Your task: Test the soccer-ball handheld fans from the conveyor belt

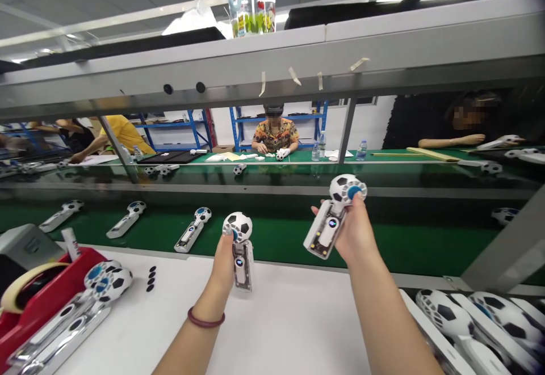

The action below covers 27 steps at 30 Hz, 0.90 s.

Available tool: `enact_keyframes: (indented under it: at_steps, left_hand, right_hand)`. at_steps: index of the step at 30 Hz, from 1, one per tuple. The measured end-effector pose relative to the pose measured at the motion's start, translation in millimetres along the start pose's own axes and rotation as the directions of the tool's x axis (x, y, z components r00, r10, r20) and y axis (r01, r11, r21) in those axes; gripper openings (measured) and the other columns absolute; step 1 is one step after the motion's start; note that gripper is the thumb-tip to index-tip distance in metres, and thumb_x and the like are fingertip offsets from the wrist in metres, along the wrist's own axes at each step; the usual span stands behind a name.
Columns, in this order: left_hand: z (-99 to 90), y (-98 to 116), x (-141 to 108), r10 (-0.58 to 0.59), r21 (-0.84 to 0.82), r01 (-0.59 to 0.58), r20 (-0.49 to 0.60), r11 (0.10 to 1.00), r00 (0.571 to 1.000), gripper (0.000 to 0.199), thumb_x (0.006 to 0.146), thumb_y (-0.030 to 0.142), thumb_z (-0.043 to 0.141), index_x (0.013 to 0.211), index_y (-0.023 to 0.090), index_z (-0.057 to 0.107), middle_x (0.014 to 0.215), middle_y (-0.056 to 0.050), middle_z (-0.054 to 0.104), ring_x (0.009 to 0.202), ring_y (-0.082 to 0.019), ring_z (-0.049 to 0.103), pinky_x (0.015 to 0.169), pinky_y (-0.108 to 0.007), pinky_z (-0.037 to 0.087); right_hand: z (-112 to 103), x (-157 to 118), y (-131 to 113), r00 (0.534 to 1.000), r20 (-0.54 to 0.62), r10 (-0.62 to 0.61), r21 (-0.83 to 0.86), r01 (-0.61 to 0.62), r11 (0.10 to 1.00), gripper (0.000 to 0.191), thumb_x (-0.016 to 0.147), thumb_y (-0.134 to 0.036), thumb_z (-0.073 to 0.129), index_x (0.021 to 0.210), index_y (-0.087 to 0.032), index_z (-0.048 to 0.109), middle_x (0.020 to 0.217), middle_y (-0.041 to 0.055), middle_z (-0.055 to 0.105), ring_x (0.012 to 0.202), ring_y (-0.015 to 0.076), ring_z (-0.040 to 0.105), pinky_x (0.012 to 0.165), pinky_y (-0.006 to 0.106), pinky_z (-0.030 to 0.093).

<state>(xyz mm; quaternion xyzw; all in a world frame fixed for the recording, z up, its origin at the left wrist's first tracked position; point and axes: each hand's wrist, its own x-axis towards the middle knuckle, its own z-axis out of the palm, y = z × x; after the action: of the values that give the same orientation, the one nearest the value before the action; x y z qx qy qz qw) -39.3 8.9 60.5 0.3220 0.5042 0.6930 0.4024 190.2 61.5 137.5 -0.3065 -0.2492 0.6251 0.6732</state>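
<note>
My left hand point(222, 258) grips a white handheld fan point(240, 225) by its round head, patterned in black and white like a football. Its handle hangs down over the white work surface, with inner parts exposed and a small lit display. A second handheld fan point(326, 233) is in my right hand point(358, 228), raised above the green conveyor belt. My right thumb presses on the blue centre of that fan's head. Its handle slants down to the left, also open-faced with a lit display. Both hands are closed, and the two fans are apart.
Several similar fans lie along the green belt point(162, 216). More fans point(445, 312) are piled at right and at left beside a red tape dispenser point(46, 284). Black oval pads point(151, 278) lie on the white surface point(293, 318). A shelf beam point(298, 57) crosses above. People sit opposite.
</note>
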Motion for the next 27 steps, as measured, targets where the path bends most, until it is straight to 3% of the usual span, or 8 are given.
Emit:
enact_keyframes:
  at_steps: [3,6,9,13,16,19,23,27]
  left_hand:
    - [-9.6,-21,1,0.063,0.056,-0.06,-0.036,0.997,0.997,0.058,0.068,0.064,0.056,0.097,0.014,0.056,0.081,-0.007,0.064,0.073,-0.02,0.061,0.061,-0.028,0.047]
    - [-13.4,-35,0,0.189,0.121,-0.178,-0.088,0.977,0.978,0.05,0.073,0.058,0.053,0.104,0.018,0.053,0.098,-0.007,0.062,0.089,-0.021,0.058,0.076,-0.03,0.046]
    - [-17.9,-46,4,0.271,0.186,-0.263,-0.017,0.947,0.962,0.05,0.072,0.05,0.059,0.11,0.02,0.048,0.108,-0.007,0.058,0.099,-0.021,0.055,0.086,-0.031,0.042]
    - [-27.0,-58,12,0.011,0.273,-0.087,0.269,0.958,0.963,0.05,0.069,0.046,0.064,0.107,0.017,0.048,0.094,-0.007,0.061,0.085,-0.021,0.06,0.076,-0.031,0.046]
    - [-28.1,-59,11,-0.178,0.264,0.088,0.342,0.961,0.923,0.046,0.073,0.054,0.058,0.098,0.016,0.049,0.073,-0.003,0.06,0.064,-0.019,0.06,0.06,-0.029,0.045]
    - [-22.7,-53,3,-0.201,0.106,0.176,0.326,0.979,0.924,0.049,0.072,0.051,0.061,0.104,0.019,0.044,0.078,-0.004,0.061,0.067,-0.019,0.061,0.058,-0.028,0.045]
    - [-16.1,-47,-6,-0.269,-0.071,0.322,0.4,0.944,0.876,0.058,0.067,0.031,0.071,0.114,0.024,0.037,0.087,-0.002,0.06,0.076,-0.02,0.062,0.072,-0.033,0.048]
    - [-16.7,-45,-5,-0.289,-0.095,0.361,0.428,0.928,0.856,0.054,0.067,0.022,0.068,0.112,0.023,0.038,0.085,-0.003,0.059,0.078,-0.022,0.062,0.073,-0.035,0.048]
  right_hand:
    - [4,2,33,1.0,-0.018,0.001,-0.035,-0.002,0.999,0.05,0.072,-0.062,0.053,0.099,-0.02,0.053,0.074,0.0023,0.064,0.062,0.0189,0.064,0.059,0.033,0.053]
    - [0,1,79,0.99,-0.001,-0.138,-0.089,0.137,0.987,0.054,0.068,-0.066,0.055,0.094,-0.019,0.05,0.068,0.0013,0.063,0.062,0.0191,0.063,0.059,0.033,0.052]
    - [-14,-1,122,0.957,0.116,-0.266,-0.189,0.285,0.94,0.054,0.064,-0.063,0.06,0.093,-0.018,0.048,0.074,0.003,0.064,0.068,0.02,0.063,0.064,0.034,0.051]
    - [-34,0,154,0.9,0.276,-0.338,-0.318,0.417,0.851,0.048,0.064,-0.05,0.067,0.097,-0.019,0.05,0.092,0.0052,0.063,0.085,0.0194,0.06,0.078,0.033,0.047]
    - [-44,4,156,0.923,0.37,-0.108,-0.449,0.28,0.848,0.049,0.065,-0.043,0.069,0.103,-0.02,0.05,0.095,0.0047,0.063,0.086,0.0196,0.061,0.079,0.033,0.047]
    - [-47,3,152,0.918,0.344,0.197,-0.541,0.023,0.841,0.047,0.065,-0.042,0.07,0.102,-0.02,0.05,0.087,0.0037,0.064,0.076,0.0193,0.063,0.069,0.032,0.049]
    - [-40,-5,150,0.934,0.265,0.241,-0.315,-0.152,0.937,0.046,0.065,-0.043,0.07,0.098,-0.022,0.046,0.078,-0.0003,0.062,0.068,0.0167,0.062,0.063,0.031,0.05]
    - [-34,-12,147,0.901,0.287,0.326,-0.186,-0.281,0.942,0.056,0.058,-0.03,0.075,0.103,-0.026,0.042,0.079,-0.0021,0.062,0.074,0.0181,0.062,0.066,0.033,0.05]
